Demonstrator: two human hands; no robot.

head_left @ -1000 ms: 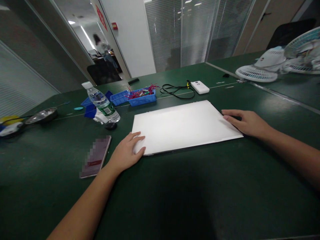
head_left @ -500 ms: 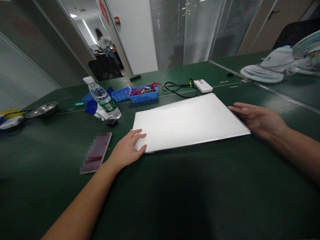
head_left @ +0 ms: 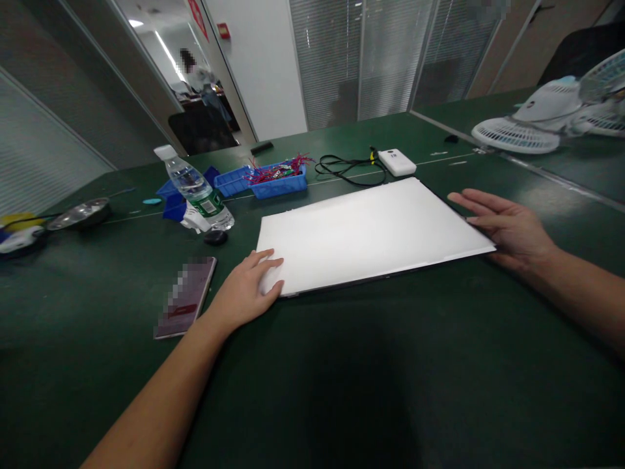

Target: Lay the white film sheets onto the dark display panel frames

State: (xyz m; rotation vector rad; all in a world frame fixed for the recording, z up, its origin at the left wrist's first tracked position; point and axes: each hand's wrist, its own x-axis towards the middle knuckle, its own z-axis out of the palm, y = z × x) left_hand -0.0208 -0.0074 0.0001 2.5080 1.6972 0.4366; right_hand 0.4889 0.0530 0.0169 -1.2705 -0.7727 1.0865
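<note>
A thin white rectangular panel with a dark edge lies across the green table in front of me. My left hand rests on its left end, fingers spread over the white face and thumb by the near corner. At the right end, my right hand is turned partly palm up, its fingers stretched out beside the panel's edge. The near right corner overlaps this hand and sits slightly raised. Part of the right palm is hidden behind that corner.
Left of the panel are a phone, a black mouse and a tilted water bottle. Behind it stand a blue bin of red wires, a black cable and a white box. A white fan lies far right.
The panel's right end has risen a little, and my right hand has moved closer in against that edge. My left hand keeps its place on the left end. The view has shifted slightly.
</note>
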